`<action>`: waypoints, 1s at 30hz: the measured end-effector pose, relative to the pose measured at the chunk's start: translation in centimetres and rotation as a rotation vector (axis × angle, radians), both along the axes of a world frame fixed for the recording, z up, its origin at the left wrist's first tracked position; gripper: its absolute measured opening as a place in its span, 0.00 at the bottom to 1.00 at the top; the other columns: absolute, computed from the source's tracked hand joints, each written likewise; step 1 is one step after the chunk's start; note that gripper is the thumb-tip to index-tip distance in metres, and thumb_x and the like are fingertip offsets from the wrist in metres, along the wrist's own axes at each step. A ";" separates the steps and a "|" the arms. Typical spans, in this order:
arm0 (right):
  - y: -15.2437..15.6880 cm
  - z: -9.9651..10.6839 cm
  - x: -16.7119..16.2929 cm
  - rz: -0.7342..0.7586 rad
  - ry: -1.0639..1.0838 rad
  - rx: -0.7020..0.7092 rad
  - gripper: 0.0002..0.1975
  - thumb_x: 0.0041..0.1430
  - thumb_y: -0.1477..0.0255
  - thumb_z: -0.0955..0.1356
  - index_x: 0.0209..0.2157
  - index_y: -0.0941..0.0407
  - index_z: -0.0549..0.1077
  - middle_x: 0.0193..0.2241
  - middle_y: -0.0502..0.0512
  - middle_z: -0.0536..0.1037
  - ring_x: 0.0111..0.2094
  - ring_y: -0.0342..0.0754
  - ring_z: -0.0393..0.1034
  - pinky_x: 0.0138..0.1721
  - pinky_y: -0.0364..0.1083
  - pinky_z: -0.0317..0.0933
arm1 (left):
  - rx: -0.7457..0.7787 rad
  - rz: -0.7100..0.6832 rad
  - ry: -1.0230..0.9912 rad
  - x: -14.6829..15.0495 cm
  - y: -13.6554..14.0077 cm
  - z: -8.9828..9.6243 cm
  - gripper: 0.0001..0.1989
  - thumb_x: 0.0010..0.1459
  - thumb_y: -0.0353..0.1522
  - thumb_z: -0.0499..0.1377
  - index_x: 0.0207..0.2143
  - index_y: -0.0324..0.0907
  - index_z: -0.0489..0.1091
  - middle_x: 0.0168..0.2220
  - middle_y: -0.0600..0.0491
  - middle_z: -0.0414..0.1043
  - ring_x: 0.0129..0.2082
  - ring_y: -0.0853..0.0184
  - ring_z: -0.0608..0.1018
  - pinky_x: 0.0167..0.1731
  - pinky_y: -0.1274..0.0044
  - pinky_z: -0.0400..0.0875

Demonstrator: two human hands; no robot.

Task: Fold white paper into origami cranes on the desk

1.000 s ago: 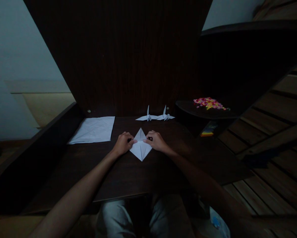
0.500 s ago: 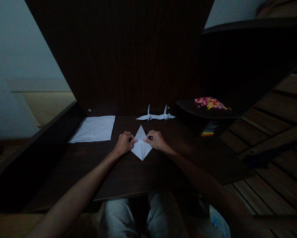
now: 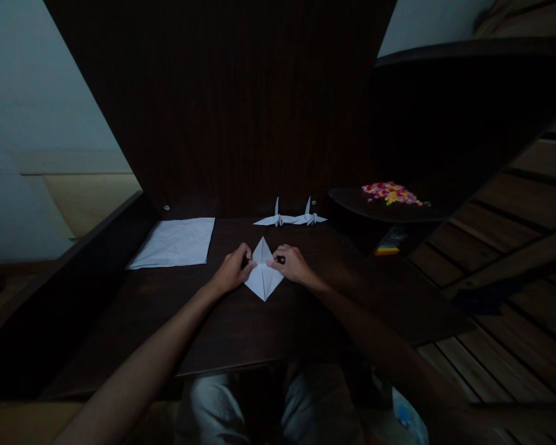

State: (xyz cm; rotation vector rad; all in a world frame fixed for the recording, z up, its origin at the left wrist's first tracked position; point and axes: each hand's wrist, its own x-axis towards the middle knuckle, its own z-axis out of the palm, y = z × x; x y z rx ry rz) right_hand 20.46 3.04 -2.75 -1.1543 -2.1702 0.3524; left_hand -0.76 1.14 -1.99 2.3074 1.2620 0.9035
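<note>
A white sheet of origami paper [image 3: 265, 283], folded into a kite-like diamond with a crease down its middle, lies on the dark desk in front of me. My left hand [image 3: 235, 266] is at its left corner, thumb on the paper and fingers curled. At the right corner, my right hand [image 3: 292, 263] is closed, its thumb pressing the paper's face and its index finger bent. The fingers' undersides are hidden. Just beyond stand two finished paper cranes, a left crane [image 3: 278, 219] and a right crane [image 3: 310, 218], side by side with wings touching.
Flat white paper sheets [image 3: 178, 241] rest at the desk's left, beside a low side panel [image 3: 73, 296]. On the right, a small raised shelf [image 3: 352, 204] bears a heap of tiny colourful pieces [image 3: 393, 193]. Below it are yellow-orange items [image 3: 388, 250]. A tall back panel [image 3: 240, 111] rises behind.
The left index finger has lifted a little away from the left thumb. The right hand and the diamond paper look nearly the same, and the view has shifted slightly.
</note>
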 end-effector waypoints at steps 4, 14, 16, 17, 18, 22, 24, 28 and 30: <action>0.0 0.2 0.2 0.021 -0.026 -0.003 0.05 0.51 0.74 0.72 0.24 0.58 0.74 0.24 0.52 0.72 0.29 0.44 0.64 0.31 0.43 0.57 | 0.031 -0.160 0.070 -0.4 0.0 0.5 0.07 0.58 0.35 0.55 0.36 0.42 0.69 0.35 0.51 0.71 0.38 0.64 0.72 0.42 0.72 0.66; 0.1 0.7 1.1 0.128 -0.067 -0.070 0.15 0.42 0.64 0.76 0.28 0.58 0.73 0.28 0.51 0.70 0.32 0.45 0.64 0.32 0.43 0.56 | 0.024 -0.176 0.091 -0.4 0.1 0.3 0.10 0.56 0.37 0.59 0.38 0.43 0.75 0.38 0.49 0.73 0.42 0.61 0.72 0.45 0.70 0.67; 0.0 0.7 1.0 0.120 -0.058 -0.078 0.16 0.41 0.64 0.77 0.28 0.58 0.73 0.28 0.51 0.70 0.32 0.45 0.63 0.32 0.43 0.56 | 0.040 -0.179 0.095 -0.4 0.1 0.2 0.09 0.56 0.36 0.60 0.37 0.43 0.76 0.38 0.49 0.73 0.41 0.61 0.72 0.45 0.70 0.67; 0.0 0.6 1.0 0.118 -0.052 -0.079 0.16 0.41 0.64 0.77 0.29 0.58 0.73 0.28 0.51 0.70 0.32 0.45 0.63 0.32 0.43 0.56 | 0.047 -0.179 0.096 -0.4 0.1 0.2 0.09 0.56 0.36 0.60 0.37 0.43 0.76 0.37 0.49 0.72 0.41 0.62 0.72 0.45 0.70 0.67; 0.0 0.6 0.9 0.118 -0.048 -0.079 0.16 0.41 0.64 0.77 0.29 0.58 0.73 0.28 0.50 0.70 0.32 0.45 0.63 0.32 0.43 0.55 | 0.053 -0.180 0.099 -0.4 0.1 0.2 0.09 0.56 0.36 0.60 0.37 0.43 0.76 0.37 0.49 0.72 0.41 0.62 0.72 0.44 0.70 0.67; 0.0 0.5 0.9 0.121 -0.035 -0.078 0.15 0.42 0.64 0.77 0.28 0.58 0.73 0.27 0.50 0.69 0.31 0.45 0.62 0.33 0.43 0.55 | 0.067 -0.180 0.127 -0.4 0.1 0.2 0.10 0.58 0.36 0.59 0.37 0.42 0.77 0.37 0.49 0.71 0.40 0.62 0.72 0.43 0.71 0.67; 0.0 0.6 0.9 0.127 -0.028 -0.079 0.16 0.41 0.64 0.77 0.28 0.58 0.73 0.27 0.50 0.69 0.31 0.45 0.62 0.32 0.42 0.54 | 0.071 -0.183 0.135 -0.4 0.1 0.2 0.11 0.58 0.37 0.58 0.37 0.42 0.78 0.37 0.49 0.71 0.39 0.62 0.72 0.41 0.71 0.67; 0.1 0.8 0.9 0.141 -0.040 -0.088 0.15 0.41 0.65 0.77 0.27 0.58 0.72 0.27 0.49 0.68 0.31 0.44 0.61 0.31 0.42 0.54 | 0.081 -0.191 0.129 -0.5 0.2 0.0 0.11 0.58 0.37 0.58 0.37 0.42 0.78 0.36 0.49 0.70 0.39 0.62 0.71 0.41 0.71 0.67; 0.1 0.8 0.9 0.150 -0.046 -0.091 0.15 0.41 0.65 0.77 0.27 0.58 0.72 0.27 0.49 0.68 0.31 0.44 0.62 0.32 0.42 0.54 | 0.075 -0.187 0.133 -0.6 0.2 0.0 0.11 0.58 0.38 0.58 0.37 0.43 0.77 0.37 0.49 0.70 0.39 0.62 0.71 0.42 0.70 0.67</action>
